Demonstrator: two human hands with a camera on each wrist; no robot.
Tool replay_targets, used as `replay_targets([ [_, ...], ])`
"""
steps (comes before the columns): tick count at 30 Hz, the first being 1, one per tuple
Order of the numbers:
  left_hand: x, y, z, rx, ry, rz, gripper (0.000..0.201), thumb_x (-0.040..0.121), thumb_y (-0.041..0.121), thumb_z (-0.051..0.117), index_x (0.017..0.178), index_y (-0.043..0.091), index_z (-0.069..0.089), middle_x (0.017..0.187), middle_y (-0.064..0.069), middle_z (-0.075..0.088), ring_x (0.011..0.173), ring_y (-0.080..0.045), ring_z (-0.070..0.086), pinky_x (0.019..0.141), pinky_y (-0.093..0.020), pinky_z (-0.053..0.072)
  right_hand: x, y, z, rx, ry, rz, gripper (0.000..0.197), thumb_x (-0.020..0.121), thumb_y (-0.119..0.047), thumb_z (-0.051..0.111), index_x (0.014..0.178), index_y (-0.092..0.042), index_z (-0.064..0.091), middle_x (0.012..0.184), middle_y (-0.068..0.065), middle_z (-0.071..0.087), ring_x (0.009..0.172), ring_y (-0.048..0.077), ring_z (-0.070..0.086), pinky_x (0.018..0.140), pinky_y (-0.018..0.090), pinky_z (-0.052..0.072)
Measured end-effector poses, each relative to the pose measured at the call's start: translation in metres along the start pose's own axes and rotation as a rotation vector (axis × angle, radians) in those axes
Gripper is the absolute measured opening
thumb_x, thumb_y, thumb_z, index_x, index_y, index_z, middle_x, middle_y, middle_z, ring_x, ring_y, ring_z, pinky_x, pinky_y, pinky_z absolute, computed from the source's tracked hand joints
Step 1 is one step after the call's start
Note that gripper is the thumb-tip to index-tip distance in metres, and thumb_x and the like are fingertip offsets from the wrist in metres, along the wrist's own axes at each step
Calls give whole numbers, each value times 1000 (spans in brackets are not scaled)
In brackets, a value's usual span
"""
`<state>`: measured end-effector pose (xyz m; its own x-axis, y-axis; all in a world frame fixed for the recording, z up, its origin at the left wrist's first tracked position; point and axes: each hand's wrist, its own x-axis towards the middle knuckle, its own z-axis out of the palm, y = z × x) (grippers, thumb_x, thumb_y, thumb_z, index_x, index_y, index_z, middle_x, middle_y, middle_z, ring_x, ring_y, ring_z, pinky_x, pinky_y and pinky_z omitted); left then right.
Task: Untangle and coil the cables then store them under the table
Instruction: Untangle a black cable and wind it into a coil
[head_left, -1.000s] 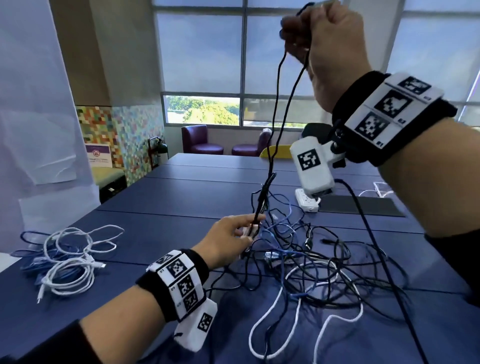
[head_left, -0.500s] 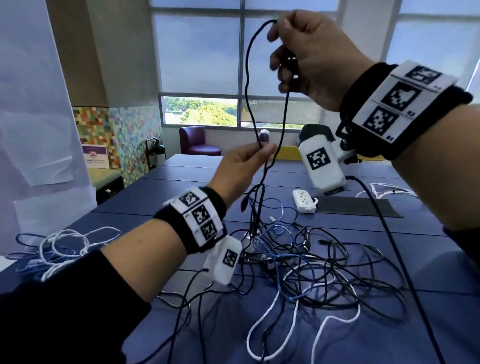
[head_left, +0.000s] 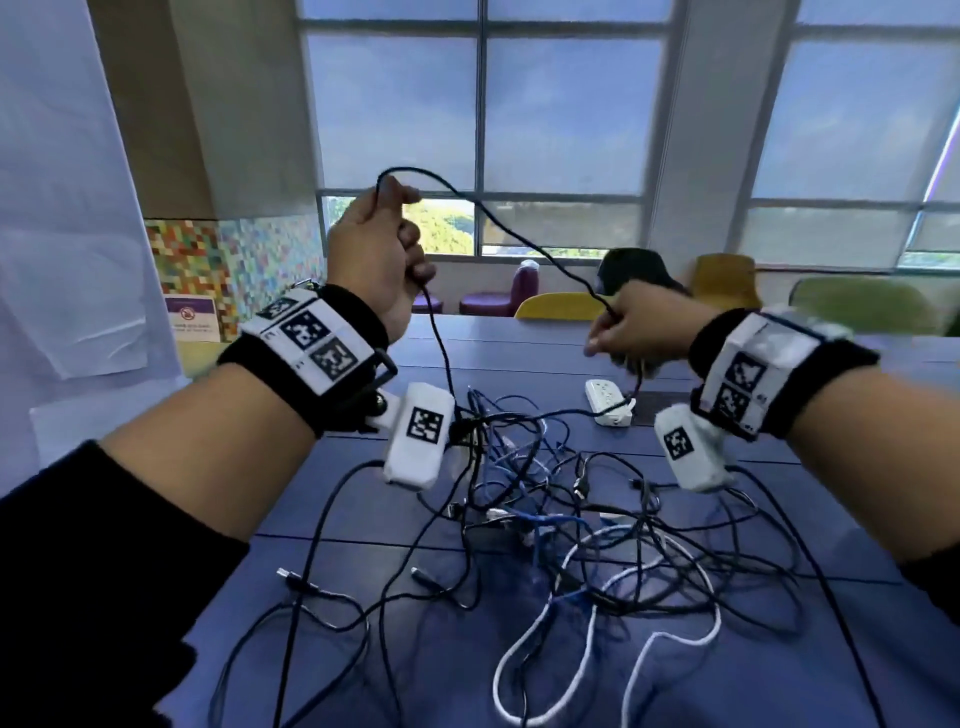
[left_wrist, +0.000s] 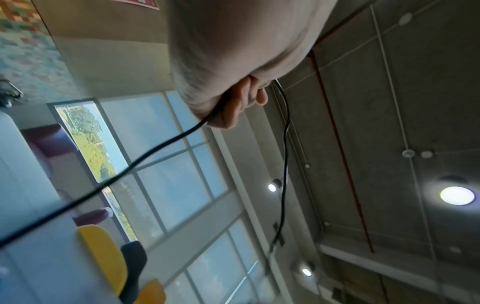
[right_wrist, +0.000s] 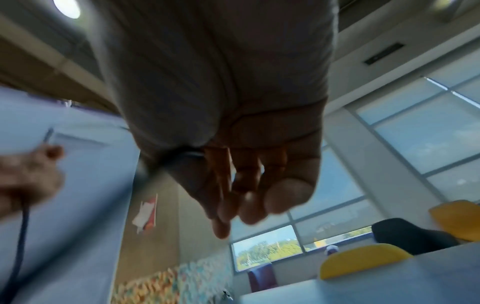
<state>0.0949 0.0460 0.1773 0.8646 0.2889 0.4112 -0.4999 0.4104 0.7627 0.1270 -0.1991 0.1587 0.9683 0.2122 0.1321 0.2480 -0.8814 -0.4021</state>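
Blue table (head_left: 363, 530) under windows. Left hand (head_left: 371, 254) and right hand (head_left: 636, 327), fingers clamped on black cable (head_left: 498, 218); pulling could tighten knots in tangle (head_left: 571, 514).

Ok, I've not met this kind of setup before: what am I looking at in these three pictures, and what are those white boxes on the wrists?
No robot here: a person works with bare hands. The big picture comes from a camera on their head, looking down at a blue table. The white boxes on the tagged wristbands are most likely the two wrist cameras, which give the other two pictures, each looking along a palm, towards the ceiling and windows.

On the table lies a tangle of cables, black, blue and white, with a white power strip behind it.

The left hand is raised and grips a black cable, which arcs across to the right hand, held lower. That hand also holds it, though the blurred right wrist view does not show exactly how. From the left hand the cable drops back into the tangle.
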Motion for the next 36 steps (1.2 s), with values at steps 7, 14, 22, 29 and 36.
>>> replay_targets([
  [7, -3, 10, 26, 50, -231, 42, 28, 104, 32, 42, 88, 13, 57, 54, 5, 31, 46, -9, 22, 48, -23, 22, -20, 0, 58, 311, -325, 81, 37, 99, -42, 51, 110, -12, 71, 51, 0, 42, 39, 15, 31, 38, 17, 28],
  [14, -24, -7, 46, 90, -436, 5, 24, 104, 25, 44, 93, 11, 61, 57, 3, 31, 51, -11, 22, 53, -25, 22, -24, -67, 77, 559, -230, -241, 8, 95, -34, 62, 94, -27, 67, 53, 4, 43, 43, 16, 36, 40, 20, 31],
  [22, -34, -24, 10, 737, -233, 233, 32, 88, 26, 69, 117, 15, 63, 96, -3, 59, 89, -17, 59, 80, -27, 50, 11, -60, 56, 843, 140, -122, 25, 103, -13, 46, 83, -2, 57, 64, 16, 56, 48, 24, 57, 42, 27, 52],
  [29, -79, -98, -66, 1567, -503, -197, 75, 85, 52, 65, 147, 28, 30, 140, -12, 41, 133, -33, 32, 108, -41, 34, 24, -46, 13, 990, 382, -173, 21, 103, -8, 41, 87, -1, 54, 67, 13, 54, 47, 16, 58, 45, 26, 52],
  [36, -102, -145, -66, 1356, -742, -183, 79, 93, 36, 60, 155, 29, 11, 162, -2, 11, 149, -19, -9, 121, -37, 7, 21, -41, 0, 1239, 436, -172, 27, 101, -6, 39, 80, -12, 54, 68, 9, 57, 52, 18, 62, 50, 27, 52],
])
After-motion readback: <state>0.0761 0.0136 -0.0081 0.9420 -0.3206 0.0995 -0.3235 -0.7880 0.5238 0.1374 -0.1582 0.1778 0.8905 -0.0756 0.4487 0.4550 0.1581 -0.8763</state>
